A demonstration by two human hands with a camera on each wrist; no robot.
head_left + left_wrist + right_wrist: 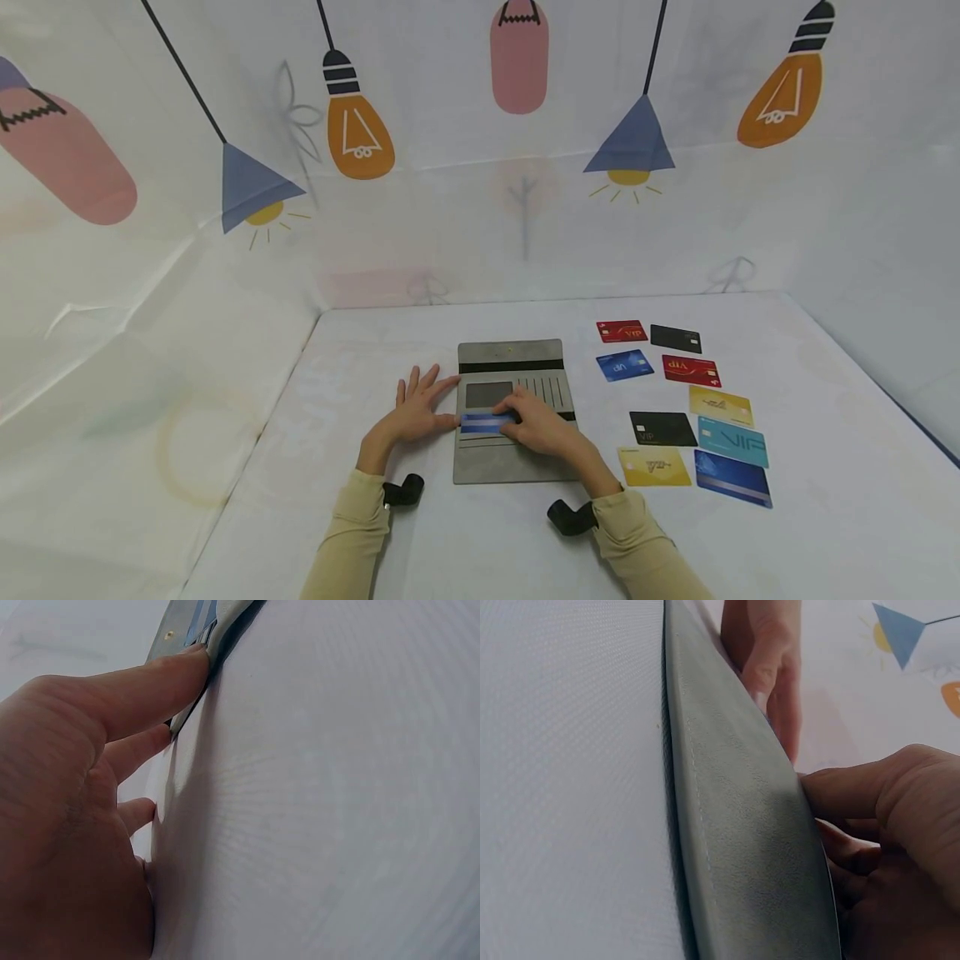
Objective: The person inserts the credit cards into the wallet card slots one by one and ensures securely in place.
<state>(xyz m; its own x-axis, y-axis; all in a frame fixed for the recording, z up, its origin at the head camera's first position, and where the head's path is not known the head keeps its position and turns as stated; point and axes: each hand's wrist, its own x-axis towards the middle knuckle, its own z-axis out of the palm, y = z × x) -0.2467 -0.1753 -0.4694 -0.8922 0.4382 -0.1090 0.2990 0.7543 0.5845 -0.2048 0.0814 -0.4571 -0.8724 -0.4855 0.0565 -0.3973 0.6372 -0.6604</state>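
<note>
Nine loose cards (663, 428): lay between the grey wallet (517, 471) and the right edge of the worktop (832, 483); two each black, red, yellow and blue, one teal.
Grey wallet: lay open, nearer the worktop's left edge.
Left hand (415, 414): was spread, its thumb touching the wallet's left edge.
Right hand (540, 423): pinched the blue striped card (480, 423), apart from the left.
Blue striped card: lay on the wallet near its left edge.

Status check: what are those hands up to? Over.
Right hand grips blue striped card on grey wallet. Left hand touches wallet's left edge. Nothing visibly blocking; loose cards lie to the right.
</note>
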